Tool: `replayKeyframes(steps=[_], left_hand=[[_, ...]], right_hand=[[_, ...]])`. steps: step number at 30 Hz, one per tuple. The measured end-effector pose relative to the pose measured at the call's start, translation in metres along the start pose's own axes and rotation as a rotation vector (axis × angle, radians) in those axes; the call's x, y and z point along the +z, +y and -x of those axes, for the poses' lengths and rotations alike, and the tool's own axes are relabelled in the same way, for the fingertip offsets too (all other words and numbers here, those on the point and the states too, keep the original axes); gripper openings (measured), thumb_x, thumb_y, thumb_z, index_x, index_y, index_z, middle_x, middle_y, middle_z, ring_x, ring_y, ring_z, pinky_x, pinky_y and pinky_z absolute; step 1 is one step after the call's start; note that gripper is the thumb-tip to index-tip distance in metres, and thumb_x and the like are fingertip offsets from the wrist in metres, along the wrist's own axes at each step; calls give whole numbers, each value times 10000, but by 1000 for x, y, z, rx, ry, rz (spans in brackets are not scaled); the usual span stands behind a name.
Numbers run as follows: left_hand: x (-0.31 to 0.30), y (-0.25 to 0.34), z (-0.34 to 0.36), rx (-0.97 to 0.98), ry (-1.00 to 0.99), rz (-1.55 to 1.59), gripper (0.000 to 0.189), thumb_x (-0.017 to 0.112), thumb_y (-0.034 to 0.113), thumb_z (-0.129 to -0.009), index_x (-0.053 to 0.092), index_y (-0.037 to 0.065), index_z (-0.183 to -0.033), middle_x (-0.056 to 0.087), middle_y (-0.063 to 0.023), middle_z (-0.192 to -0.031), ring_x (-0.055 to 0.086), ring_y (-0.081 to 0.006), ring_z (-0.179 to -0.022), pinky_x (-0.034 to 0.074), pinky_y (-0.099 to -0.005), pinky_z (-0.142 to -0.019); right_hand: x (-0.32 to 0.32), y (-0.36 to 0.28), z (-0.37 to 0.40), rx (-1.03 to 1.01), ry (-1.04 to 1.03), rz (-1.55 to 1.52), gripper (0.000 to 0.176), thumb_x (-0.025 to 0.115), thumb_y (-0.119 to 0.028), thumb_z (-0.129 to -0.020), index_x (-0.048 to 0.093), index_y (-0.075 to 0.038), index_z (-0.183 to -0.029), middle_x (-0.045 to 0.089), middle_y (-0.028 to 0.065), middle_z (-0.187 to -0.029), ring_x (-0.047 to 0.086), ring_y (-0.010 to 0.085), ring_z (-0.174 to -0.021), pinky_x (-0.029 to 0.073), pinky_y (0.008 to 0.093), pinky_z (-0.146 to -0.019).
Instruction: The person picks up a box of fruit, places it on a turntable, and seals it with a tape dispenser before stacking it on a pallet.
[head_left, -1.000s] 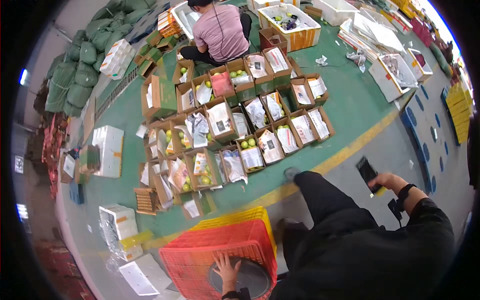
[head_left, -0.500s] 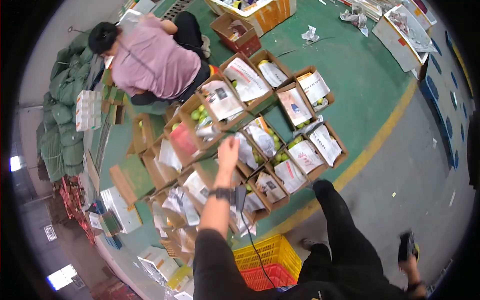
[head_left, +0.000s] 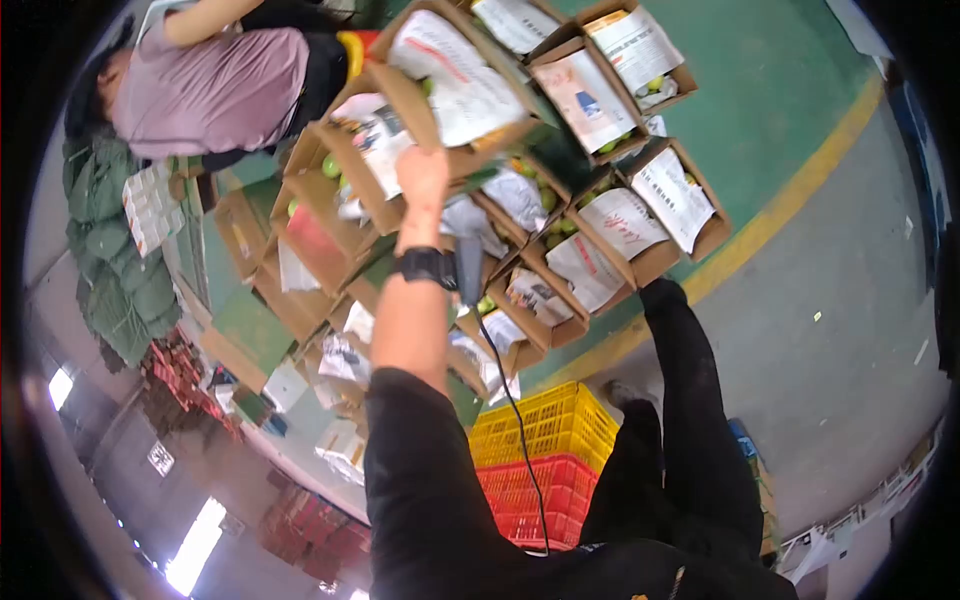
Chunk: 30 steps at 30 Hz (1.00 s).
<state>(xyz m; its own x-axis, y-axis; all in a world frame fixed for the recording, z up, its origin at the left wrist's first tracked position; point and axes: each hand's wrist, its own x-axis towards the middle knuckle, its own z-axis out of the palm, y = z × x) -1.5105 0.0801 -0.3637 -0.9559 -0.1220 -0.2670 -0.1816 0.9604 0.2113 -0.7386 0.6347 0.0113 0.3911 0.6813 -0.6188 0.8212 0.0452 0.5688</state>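
My left hand [head_left: 422,176] reaches out over the cardboard boxes, a dark band on its wrist. Its fingers close on the lower corner of a cardboard box [head_left: 408,108], slightly blurred. A printed newspaper sheet [head_left: 458,75] covers the contents of that box, with a bit of green fruit at its edge. Just left of the hand, another paper-topped box [head_left: 352,165] stands close by. Strapped by the wrist is a grey device [head_left: 468,270] with a black cable running down. My right hand is out of the frame.
Several open boxes of green fruit under paper, such as one box [head_left: 655,262], crowd the green floor. A co-worker in a pink shirt [head_left: 215,90] sits at upper left. Yellow [head_left: 545,425] and red [head_left: 530,495] plastic crates stand near my legs.
My left hand has moved from above the boxes to a box's corner, and that box looks larger and shifted. My right hand, earlier holding a dark device, has left the view. The camera has turned.
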Motion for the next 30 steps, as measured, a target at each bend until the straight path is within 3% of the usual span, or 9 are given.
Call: replayKeyframes(steps=[8,9,12,14,17,18,19,21,30], left_hand=[[-3,-38,240,-66,-135,381,287,557,267,-755,588,-18,-749,574,-241,-719,561,-407,-708,447,-461,-642],[-2,-45,268,-50,-140,378,266,560,261,-752,588,-3,-743,575,-232,-714,565,-392,-707,448,-455,-633],[6,-83,350,-69,-88,327,202,616,176,-723,539,-1,-664,548,-176,-649,540,-375,-618,438,-445,-573],[9,-108,396,-133,-56,352,187,621,164,-722,546,-1,-675,544,-174,-652,538,-368,-616,435,-428,-567],[19,-145,451,-191,0,344,142,618,117,-727,550,-3,-693,544,-164,-660,541,-348,-620,433,-396,-545],[23,-155,465,-235,46,321,140,605,126,-734,549,5,-694,545,-149,-662,543,-343,-615,440,-401,-545],[28,-163,476,-273,90,301,139,592,135,-741,548,12,-694,545,-135,-665,545,-338,-610,447,-406,-546],[36,-178,495,-304,138,321,121,608,114,-724,557,8,-697,541,-139,-657,544,-337,-606,446,-406,-549],[69,-200,482,-744,432,605,134,641,64,-705,598,-48,-766,581,-168,-640,561,-278,-563,441,-351,-567]], right_hand=[[-8,-89,-90,-285,125,-224,379,627,38,-488,548,59,-858,561,84,-667,536,199,-520,446,325,-470],[-21,-117,-81,-404,9,-108,410,640,19,-490,532,68,-883,560,93,-684,532,212,-513,438,322,-471],[-22,-192,-10,-477,163,-8,358,615,-22,-512,534,10,-859,534,67,-636,517,192,-478,414,323,-417],[-35,-165,-87,-642,174,177,304,619,-30,-499,545,16,-790,544,94,-624,526,187,-469,428,312,-437],[-32,-207,-49,-625,178,320,317,636,-56,-493,548,25,-787,545,99,-611,535,195,-478,433,309,-449],[-29,-218,-36,-624,220,382,334,643,-71,-487,546,29,-790,542,97,-602,540,200,-483,435,311,-453],[-23,-238,-4,-580,217,343,400,727,-99,-481,575,60,-814,596,152,-673,603,289,-666,474,373,-582],[-30,-234,-27,-671,344,552,403,725,-115,-475,573,65,-803,592,158,-658,607,295,-664,475,383,-580],[-37,-272,25,-635,326,578,276,677,-13,-506,555,65,-741,553,140,-588,573,225,-474,463,327,-407]])
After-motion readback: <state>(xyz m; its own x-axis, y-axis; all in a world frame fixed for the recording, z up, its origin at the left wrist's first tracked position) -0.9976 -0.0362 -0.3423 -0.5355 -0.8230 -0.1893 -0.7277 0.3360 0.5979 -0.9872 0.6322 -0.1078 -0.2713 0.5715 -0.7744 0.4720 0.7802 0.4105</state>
